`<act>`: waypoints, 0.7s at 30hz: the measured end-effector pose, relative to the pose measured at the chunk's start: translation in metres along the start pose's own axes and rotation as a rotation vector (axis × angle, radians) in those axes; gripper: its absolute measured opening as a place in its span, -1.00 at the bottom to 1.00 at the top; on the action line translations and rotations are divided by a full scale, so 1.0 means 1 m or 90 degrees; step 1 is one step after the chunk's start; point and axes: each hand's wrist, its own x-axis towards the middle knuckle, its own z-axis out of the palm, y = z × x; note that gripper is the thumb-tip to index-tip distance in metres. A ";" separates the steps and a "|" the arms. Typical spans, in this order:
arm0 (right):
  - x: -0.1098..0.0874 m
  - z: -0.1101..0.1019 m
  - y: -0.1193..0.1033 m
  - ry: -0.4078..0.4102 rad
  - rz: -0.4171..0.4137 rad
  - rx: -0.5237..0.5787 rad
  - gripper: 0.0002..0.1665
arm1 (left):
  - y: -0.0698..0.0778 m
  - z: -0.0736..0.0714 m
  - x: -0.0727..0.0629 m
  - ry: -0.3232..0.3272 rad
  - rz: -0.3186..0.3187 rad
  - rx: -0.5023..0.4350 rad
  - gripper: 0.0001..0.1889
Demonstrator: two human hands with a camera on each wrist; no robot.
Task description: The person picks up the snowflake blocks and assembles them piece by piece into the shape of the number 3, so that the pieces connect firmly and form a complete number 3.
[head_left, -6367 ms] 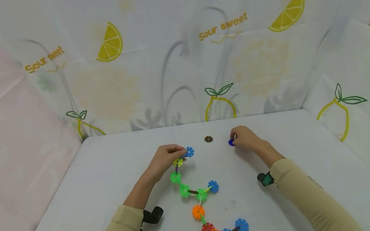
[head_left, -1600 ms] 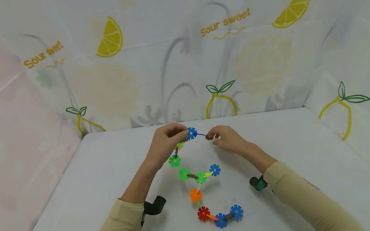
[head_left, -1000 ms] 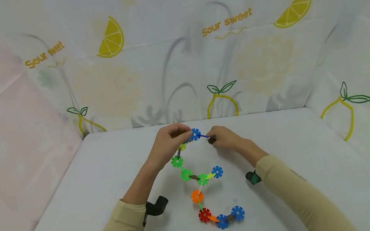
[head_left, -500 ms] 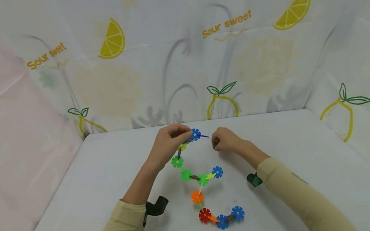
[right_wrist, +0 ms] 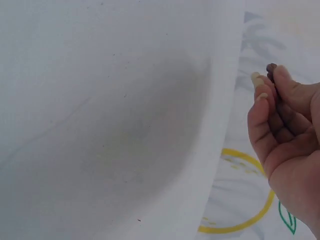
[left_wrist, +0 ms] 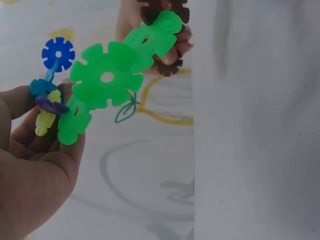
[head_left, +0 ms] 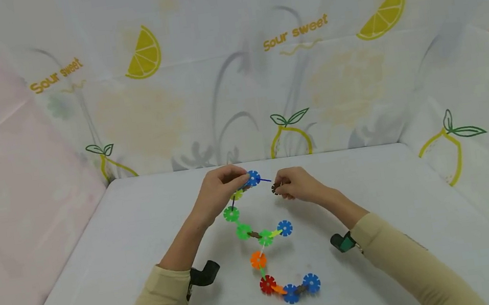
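Note:
My left hand [head_left: 213, 198] pinches the far end of a chain of interlocked, notched plastic snowflake discs. At that end a light blue disc [head_left: 253, 172] shows its face, and a dark blue disc [head_left: 265, 180] slotted into it appears edge-on. My right hand [head_left: 302, 186], just to the right, pinches a loose brown disc [head_left: 273, 189] between thumb and fingers, apart from the dark blue one. The left wrist view shows green discs [left_wrist: 90, 75] of the chain beside the left fingers; in the right wrist view the brown disc [right_wrist: 271, 70] sticks out past the thumb.
From the left hand the chain runs toward the front, past an orange disc [head_left: 253, 261] and a red disc [head_left: 264, 283], to a blue disc [head_left: 308, 288]. A side branch ends in another blue disc [head_left: 281, 225]. Printed cloth [head_left: 350, 107] walls the white table [head_left: 143, 227] behind.
Over several seconds, the dark blue disc left the right hand and joined the light blue disc; the right hand took up the brown disc. Lately it turned that disc in its fingers.

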 end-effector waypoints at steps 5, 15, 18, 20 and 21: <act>-0.006 -0.003 -0.010 0.026 -0.035 0.053 -0.94 | 0.000 -0.001 -0.001 0.022 0.005 0.022 -0.79; -0.020 -0.009 -0.022 0.046 -0.061 0.104 -0.89 | -0.004 -0.001 0.000 0.068 0.041 0.058 -0.81; -0.026 -0.012 -0.026 0.046 -0.067 0.128 -0.85 | -0.004 -0.001 0.001 0.068 0.043 0.060 -0.81; -0.028 -0.012 -0.028 0.048 -0.066 0.145 -0.82 | -0.004 -0.001 0.001 0.068 0.042 0.061 -0.81; -0.030 -0.013 -0.030 0.049 -0.066 0.152 -0.82 | -0.004 -0.001 0.001 0.068 0.043 0.062 -0.81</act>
